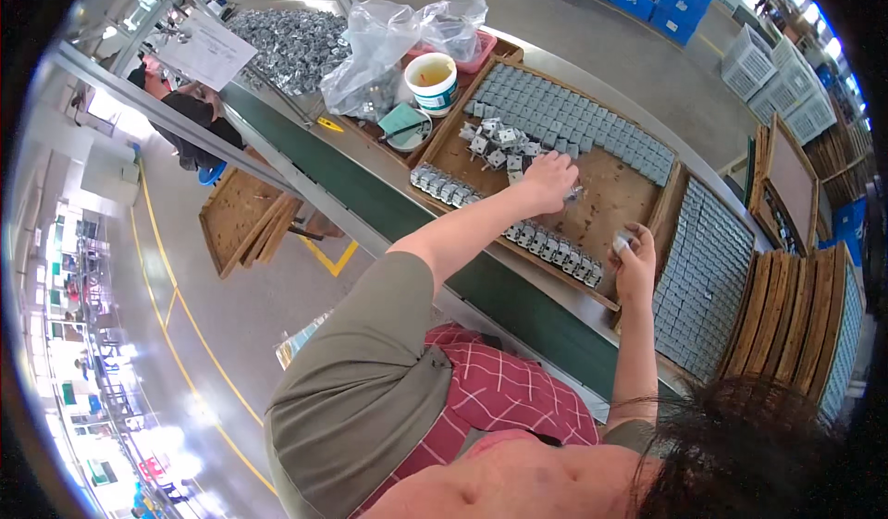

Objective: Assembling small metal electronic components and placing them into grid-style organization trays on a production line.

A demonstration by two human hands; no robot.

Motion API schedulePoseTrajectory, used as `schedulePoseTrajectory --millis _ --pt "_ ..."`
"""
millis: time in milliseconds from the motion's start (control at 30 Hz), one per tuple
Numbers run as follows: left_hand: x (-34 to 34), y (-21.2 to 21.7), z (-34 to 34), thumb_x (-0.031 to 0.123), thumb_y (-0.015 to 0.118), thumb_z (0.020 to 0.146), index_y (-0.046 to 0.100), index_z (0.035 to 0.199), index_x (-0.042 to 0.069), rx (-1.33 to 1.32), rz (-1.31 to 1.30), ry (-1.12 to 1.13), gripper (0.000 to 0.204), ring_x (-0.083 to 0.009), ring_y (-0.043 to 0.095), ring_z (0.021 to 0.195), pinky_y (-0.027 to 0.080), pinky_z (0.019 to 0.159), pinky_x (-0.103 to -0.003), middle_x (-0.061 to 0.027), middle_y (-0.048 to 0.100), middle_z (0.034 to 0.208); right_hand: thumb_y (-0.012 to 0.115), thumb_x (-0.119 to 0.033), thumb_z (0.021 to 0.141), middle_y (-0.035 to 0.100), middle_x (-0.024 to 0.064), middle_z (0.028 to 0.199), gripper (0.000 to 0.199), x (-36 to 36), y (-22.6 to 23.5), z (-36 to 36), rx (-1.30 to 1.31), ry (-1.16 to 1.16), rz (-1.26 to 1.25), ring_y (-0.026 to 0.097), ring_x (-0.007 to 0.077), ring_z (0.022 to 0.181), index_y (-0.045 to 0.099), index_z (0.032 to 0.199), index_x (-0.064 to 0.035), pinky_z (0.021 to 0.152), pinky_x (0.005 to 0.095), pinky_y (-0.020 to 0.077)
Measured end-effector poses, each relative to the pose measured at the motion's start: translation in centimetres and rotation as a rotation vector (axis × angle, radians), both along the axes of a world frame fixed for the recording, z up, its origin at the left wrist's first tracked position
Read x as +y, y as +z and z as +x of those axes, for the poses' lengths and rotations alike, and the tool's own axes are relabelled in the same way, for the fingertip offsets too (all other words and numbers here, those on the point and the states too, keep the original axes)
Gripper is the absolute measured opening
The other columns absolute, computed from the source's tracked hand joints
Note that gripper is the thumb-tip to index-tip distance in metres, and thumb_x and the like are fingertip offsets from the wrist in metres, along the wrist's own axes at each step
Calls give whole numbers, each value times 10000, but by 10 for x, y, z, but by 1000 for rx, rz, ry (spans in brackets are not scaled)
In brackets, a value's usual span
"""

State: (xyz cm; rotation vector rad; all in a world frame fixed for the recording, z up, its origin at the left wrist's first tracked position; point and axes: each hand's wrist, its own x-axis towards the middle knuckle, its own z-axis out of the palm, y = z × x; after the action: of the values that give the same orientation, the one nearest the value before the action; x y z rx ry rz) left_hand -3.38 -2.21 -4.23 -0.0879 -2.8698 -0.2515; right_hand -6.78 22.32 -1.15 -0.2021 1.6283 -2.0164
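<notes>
Heap of loose metal parts [507,137], wooden tray [606,212], axes mixed; left hand [552,181] nearer, at heap's right edge, fingers' grip cannot be told; right hand [634,258] farther, heap's lower right, fingers clamped on small pale piece [622,240].

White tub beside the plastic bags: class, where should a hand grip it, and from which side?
Probably around the outer wall of the white tub, just below its rim, from the picture's lower right, over the wooden tray. It is round, upright and open with yellowish contents, so hold it level; plastic bags crowd its left and a green dish sits lower left.
</notes>
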Motion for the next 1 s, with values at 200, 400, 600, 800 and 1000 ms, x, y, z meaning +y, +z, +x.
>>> schedulePoseTrajectory --millis 200,400,600,800,1000 --pt "29 11 -4 45 601 678 496 1060 47 -27 440 43 396 -321 591 908 472 811 -409 -149 559 1050 562 14 850 582 23 892 271 33 -10 17 -36 93 -38 554 105 684 551 1119 -18 585 222 432" --pt "76 19 38 -63 520 716 445 1188 26 -226 2020 34 487 -216 587 851 517 723 -333 -125 525 1048 577 6 846 631 78 980 314 45 -8 42 -98 37 -170 570 121 714 579 1160 18 606 229 442" --pt "104 54 81 72 623 810 545 1116 19 -82 2126 133 320 -134 579 875 461 677 -262 -65 597 955 543 -33 867 623 144 1086 379 49 4 57 -231 40 -147 632 196 868 542 1235 55 724 286 527" --pt "117 38 95 104 677 854 551 1171 -33 -46 1719 177 367 -132 598 897 499 766 -268 -84 624 1011 568 -35 857 617 135 1079 390 35 18 67 -226 139 -150 649 202 882 527 1237 42 768 311 559" --pt "118 52 100 132 644 895 614 1128 -30 -316 1729 86 285 -78 582 727 463 597 -203 -39 645 879 637 -18 825 636 97 959 341 45 12 61 -185 165 -226 634 143 801 550 1153 16 702 271 546"
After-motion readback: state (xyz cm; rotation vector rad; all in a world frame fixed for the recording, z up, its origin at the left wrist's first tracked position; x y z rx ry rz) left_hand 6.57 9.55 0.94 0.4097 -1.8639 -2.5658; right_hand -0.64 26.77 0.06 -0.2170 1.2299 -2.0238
